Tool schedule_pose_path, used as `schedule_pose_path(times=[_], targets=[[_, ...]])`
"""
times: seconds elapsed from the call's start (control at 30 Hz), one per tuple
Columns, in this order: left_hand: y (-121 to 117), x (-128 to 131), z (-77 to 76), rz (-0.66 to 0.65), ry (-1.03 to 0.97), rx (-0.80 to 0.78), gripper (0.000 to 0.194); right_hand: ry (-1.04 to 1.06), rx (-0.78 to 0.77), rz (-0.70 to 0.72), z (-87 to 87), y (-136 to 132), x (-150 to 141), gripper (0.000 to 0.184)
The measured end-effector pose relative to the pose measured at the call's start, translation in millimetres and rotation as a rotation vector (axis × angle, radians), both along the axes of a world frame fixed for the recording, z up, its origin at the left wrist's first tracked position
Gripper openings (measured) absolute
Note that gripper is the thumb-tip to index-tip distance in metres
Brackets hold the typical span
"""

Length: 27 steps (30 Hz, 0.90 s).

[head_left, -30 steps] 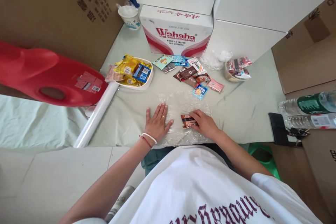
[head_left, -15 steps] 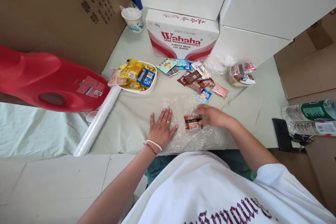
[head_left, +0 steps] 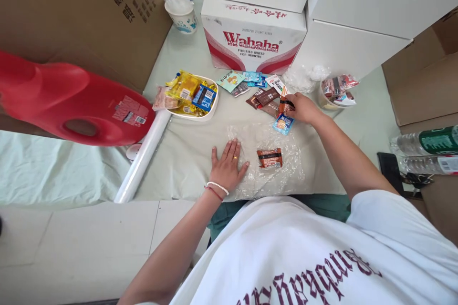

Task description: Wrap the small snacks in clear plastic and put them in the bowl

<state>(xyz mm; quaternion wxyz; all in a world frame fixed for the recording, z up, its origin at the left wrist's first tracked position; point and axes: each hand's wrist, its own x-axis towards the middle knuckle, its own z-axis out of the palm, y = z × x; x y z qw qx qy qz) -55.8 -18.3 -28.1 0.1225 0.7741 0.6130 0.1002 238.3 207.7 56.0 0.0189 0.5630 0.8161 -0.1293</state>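
Note:
My left hand (head_left: 228, 164) lies flat with its fingers spread on the left edge of a sheet of clear plastic film (head_left: 293, 164). A brown snack packet (head_left: 270, 157) with a dark band rests alone on that film. Farther back, my right hand (head_left: 300, 107) pinches a second brown snack packet (head_left: 285, 105) at the right side of a loose pile. Around it lie dark brown packets (head_left: 267, 96), a blue snack packet (head_left: 283, 124), a white packet (head_left: 275, 84) and a green packet (head_left: 231, 81). The pink packet is hidden by my right hand.
A white tub (head_left: 214, 110) of yellow and blue packets stands left, near a roll of plastic film (head_left: 143, 159) and a red jug (head_left: 82, 105). Behind are a Wahaha carton (head_left: 254, 47) and a paper cup (head_left: 181, 16). A snack bowl (head_left: 327, 100) and plastic bottles (head_left: 422, 164) are right.
My right hand has let go of the first brown packet on the film, moved back to the pile and gripped another one. My left hand stays on the film. The view has shifted slightly.

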Motion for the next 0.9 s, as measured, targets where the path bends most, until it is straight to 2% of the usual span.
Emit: schedule_pose_path(times=[0.1,0.17,0.27,0.37,0.5,0.73,0.9], targets=[[0.1,0.1,-0.2,-0.008,-0.005,-0.005,0.075,0.119,0.021,0.049,20.8,-45.9,-4.4,0.064],[0.2,0.5,0.6,-0.010,0.004,0.001,0.074,0.183,-0.077,0.169,26.6,-83.9,-14.7,0.064],[0.0,1.4,1.8,-0.009,0.019,0.009,0.074,0.124,-0.241,0.287,21.4,-133.3,-35.7,0.064],[-0.5,2.1,1.4,-0.010,0.034,0.011,0.074,-0.018,-0.264,0.303,10.5,-160.5,-51.1,0.066],[-1.3,2.6,-0.8,-0.002,0.053,0.020,0.073,-0.102,-0.206,0.307,6.2,-169.0,-54.2,0.057],[-2.1,5.3,0.5,0.007,0.070,0.017,0.073,-0.070,-0.132,0.294,17.6,-169.9,-57.6,0.047],[-0.1,-0.8,-1.7,0.001,0.054,0.005,0.075,-0.092,-0.178,0.301,10.1,-174.2,-73.0,0.044]])
